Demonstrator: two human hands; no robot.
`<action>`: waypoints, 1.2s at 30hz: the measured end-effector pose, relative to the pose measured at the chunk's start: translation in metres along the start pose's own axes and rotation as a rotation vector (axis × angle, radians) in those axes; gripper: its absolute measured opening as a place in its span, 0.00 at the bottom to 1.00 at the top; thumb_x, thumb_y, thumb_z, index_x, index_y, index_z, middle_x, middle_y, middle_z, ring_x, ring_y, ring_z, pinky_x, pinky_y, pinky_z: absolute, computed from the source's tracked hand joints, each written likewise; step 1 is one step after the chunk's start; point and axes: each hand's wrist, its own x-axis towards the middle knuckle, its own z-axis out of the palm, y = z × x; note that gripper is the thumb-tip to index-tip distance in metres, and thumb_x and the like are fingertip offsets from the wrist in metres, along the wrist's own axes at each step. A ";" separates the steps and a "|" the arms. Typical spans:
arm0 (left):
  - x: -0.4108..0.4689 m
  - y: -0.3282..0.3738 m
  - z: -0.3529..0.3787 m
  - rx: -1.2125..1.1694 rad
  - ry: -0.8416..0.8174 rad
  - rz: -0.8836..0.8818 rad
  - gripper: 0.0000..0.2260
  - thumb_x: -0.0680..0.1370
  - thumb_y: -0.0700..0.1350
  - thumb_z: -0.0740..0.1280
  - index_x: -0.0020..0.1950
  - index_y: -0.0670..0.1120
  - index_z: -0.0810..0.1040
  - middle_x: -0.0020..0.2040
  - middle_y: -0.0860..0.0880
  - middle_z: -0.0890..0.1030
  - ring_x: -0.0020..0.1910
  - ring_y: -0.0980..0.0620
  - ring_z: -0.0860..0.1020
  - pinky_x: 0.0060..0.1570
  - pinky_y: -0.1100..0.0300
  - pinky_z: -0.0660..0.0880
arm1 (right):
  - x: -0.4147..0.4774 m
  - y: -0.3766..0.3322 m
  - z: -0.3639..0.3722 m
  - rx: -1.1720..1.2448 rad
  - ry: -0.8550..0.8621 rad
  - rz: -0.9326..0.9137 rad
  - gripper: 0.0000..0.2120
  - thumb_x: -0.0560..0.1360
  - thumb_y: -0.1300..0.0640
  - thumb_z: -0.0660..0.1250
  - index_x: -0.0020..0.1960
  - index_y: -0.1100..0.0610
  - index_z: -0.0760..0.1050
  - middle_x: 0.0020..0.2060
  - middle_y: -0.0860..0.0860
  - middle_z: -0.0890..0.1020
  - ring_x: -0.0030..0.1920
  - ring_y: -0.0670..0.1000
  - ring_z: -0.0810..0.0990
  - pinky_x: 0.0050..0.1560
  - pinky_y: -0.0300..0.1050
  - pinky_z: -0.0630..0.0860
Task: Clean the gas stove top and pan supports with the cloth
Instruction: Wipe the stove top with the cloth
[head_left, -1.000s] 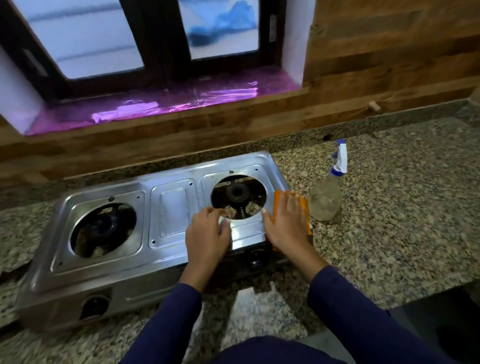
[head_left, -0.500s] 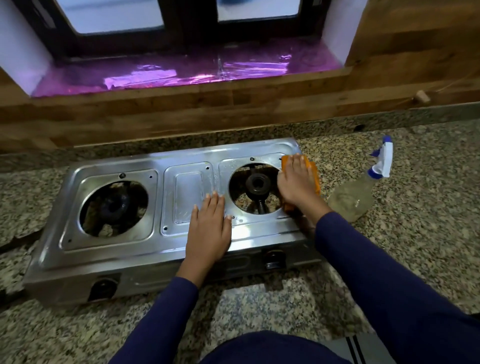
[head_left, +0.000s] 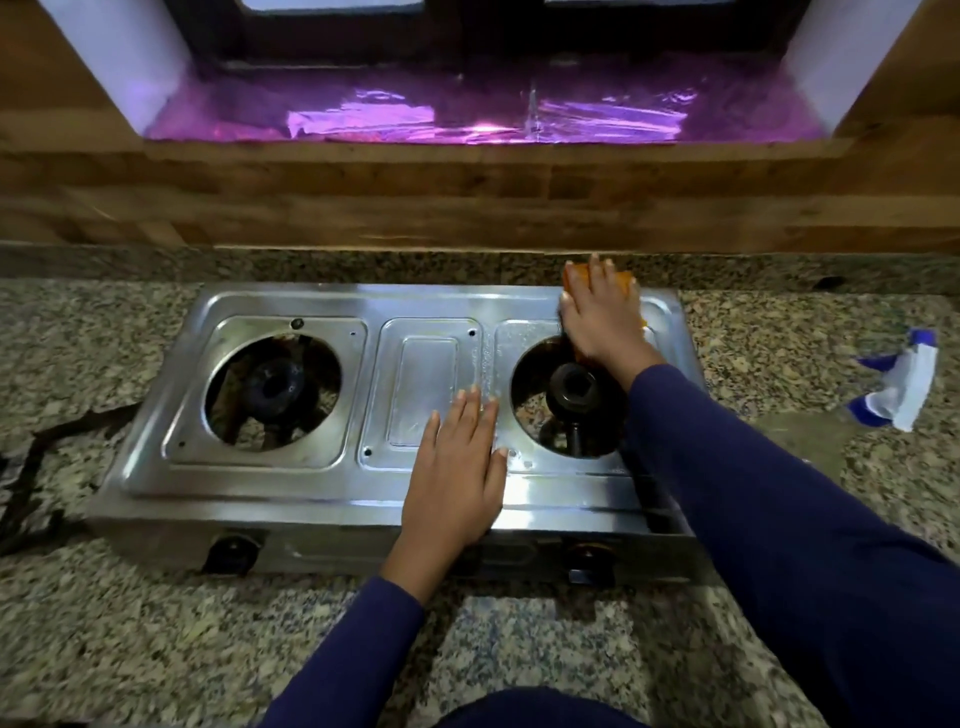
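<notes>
A steel two-burner gas stove (head_left: 322, 483) sits on the granite counter, with no pan supports on it. Both burner wells are uncovered: the left burner (head_left: 272, 387) and the right burner (head_left: 571, 389). My right hand (head_left: 600, 317) presses an orange cloth (head_left: 579, 275) flat onto the stove's far right corner, behind the right burner. My left hand (head_left: 457, 478) lies flat, palm down, on the stove top between the centre panel and the right burner, holding nothing.
A clear spray bottle with a blue and white trigger head (head_left: 904, 384) lies to the right of the stove on the granite counter (head_left: 519, 649). A wood-pattern wall (head_left: 467, 202) rises just behind the stove. A black hose (head_left: 36, 462) runs off the stove's left end.
My right hand has slid the orange cloth from the stove's front right edge back along the right side to the far right corner. My left hand has stayed flat on the stove.
</notes>
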 end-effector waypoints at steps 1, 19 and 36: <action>0.000 0.001 0.000 -0.001 0.002 0.000 0.27 0.81 0.55 0.47 0.81 0.49 0.54 0.81 0.49 0.53 0.80 0.53 0.49 0.78 0.49 0.48 | 0.003 -0.018 0.002 0.005 -0.014 -0.031 0.27 0.84 0.45 0.46 0.81 0.52 0.48 0.81 0.56 0.47 0.80 0.57 0.44 0.76 0.60 0.41; -0.014 -0.071 -0.041 0.089 0.167 -0.028 0.22 0.81 0.51 0.53 0.72 0.43 0.71 0.77 0.43 0.65 0.77 0.45 0.61 0.74 0.45 0.59 | -0.059 -0.112 0.037 0.164 0.057 -0.364 0.31 0.81 0.44 0.56 0.80 0.53 0.55 0.80 0.55 0.53 0.80 0.53 0.49 0.77 0.49 0.40; -0.018 -0.104 -0.064 -0.085 0.211 0.119 0.28 0.83 0.56 0.49 0.80 0.43 0.56 0.81 0.46 0.55 0.80 0.51 0.50 0.77 0.49 0.52 | -0.050 -0.195 0.059 0.095 0.038 -0.468 0.28 0.81 0.47 0.50 0.78 0.57 0.60 0.76 0.59 0.64 0.77 0.57 0.59 0.79 0.53 0.48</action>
